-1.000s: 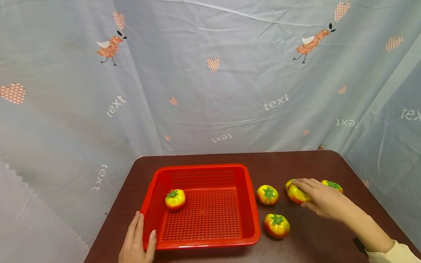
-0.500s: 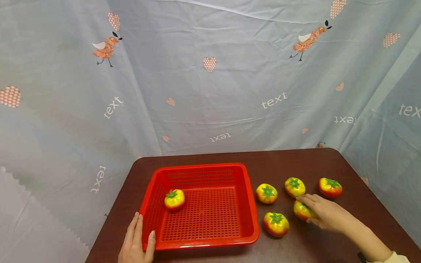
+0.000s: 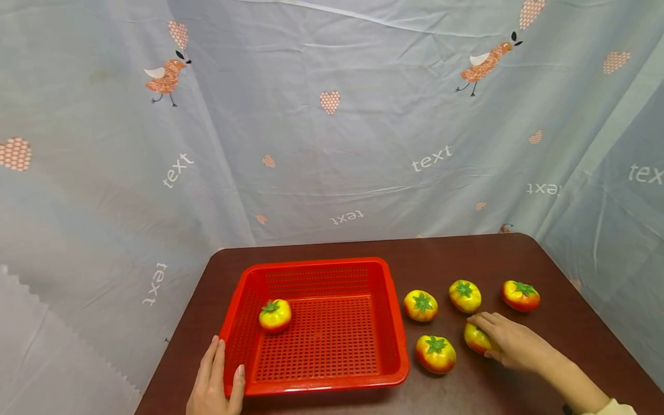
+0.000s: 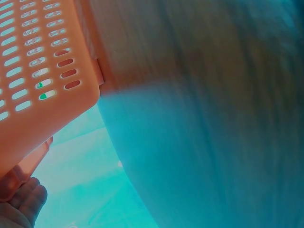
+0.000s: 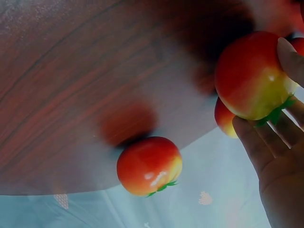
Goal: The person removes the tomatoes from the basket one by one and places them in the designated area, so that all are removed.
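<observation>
My right hand [image 3: 516,343] curls over a yellow-red tomato [image 3: 476,339] low at the table's right side; in the right wrist view its thumb and fingertips lie on opposite sides of that tomato [image 5: 251,78]. My left hand [image 3: 214,380] rests at the front left corner of a red perforated plastic basket [image 3: 321,387], its fingers straight along the outer side and thumb at the front rim. Inside the basket, toward the left, sits one tomato [image 3: 275,316]. The left wrist view shows the basket's slotted wall [image 4: 42,61] and a few fingertips [image 4: 31,197] below its rim.
Between basket and right hand lie two tomatoes, a rear one [image 3: 421,305] and a front one [image 3: 436,354]. Behind the hand is another [image 3: 464,296]; farther right lies one more [image 3: 520,295]. The dark wooden table [image 3: 321,249] ends at a patterned grey-blue cloth [image 3: 311,173].
My right hand has come toward the front with its tomato, away from the tomato behind it, then shifted only slightly. The left hand and basket stay put; the head view tilted a little.
</observation>
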`<control>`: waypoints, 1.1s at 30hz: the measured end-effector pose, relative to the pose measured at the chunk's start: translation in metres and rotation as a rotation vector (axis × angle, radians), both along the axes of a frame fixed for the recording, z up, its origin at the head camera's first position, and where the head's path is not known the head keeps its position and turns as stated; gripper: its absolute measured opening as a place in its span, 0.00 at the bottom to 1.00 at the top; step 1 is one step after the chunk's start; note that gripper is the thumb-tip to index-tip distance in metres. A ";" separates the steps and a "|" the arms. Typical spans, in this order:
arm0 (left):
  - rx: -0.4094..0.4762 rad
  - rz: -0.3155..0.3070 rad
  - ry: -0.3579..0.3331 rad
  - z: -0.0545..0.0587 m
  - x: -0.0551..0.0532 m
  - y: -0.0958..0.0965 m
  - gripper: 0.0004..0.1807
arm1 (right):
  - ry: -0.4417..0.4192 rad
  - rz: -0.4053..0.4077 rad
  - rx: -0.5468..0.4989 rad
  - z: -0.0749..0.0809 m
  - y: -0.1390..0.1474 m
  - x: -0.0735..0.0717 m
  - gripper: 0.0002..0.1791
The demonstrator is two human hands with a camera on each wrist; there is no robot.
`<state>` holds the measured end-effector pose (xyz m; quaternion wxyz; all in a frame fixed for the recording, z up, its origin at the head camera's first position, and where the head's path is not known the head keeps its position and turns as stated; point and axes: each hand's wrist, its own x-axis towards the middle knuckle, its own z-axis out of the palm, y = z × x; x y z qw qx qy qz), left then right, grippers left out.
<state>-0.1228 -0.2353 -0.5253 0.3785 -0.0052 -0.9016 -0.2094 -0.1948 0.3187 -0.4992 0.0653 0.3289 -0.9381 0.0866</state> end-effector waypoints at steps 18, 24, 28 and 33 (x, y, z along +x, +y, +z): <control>0.027 0.031 -0.057 0.001 0.005 0.003 0.34 | 0.048 -0.049 -0.023 -0.006 -0.001 0.008 0.38; 0.029 0.037 -0.073 0.002 0.006 0.003 0.35 | 0.062 -0.056 -0.015 -0.006 -0.002 0.010 0.38; 0.027 0.032 -0.062 0.002 0.004 0.003 0.35 | 0.059 -0.058 -0.009 -0.006 -0.001 0.010 0.38; 0.022 0.025 -0.058 0.003 0.003 0.004 0.35 | 0.070 -0.059 -0.006 -0.006 0.000 0.011 0.38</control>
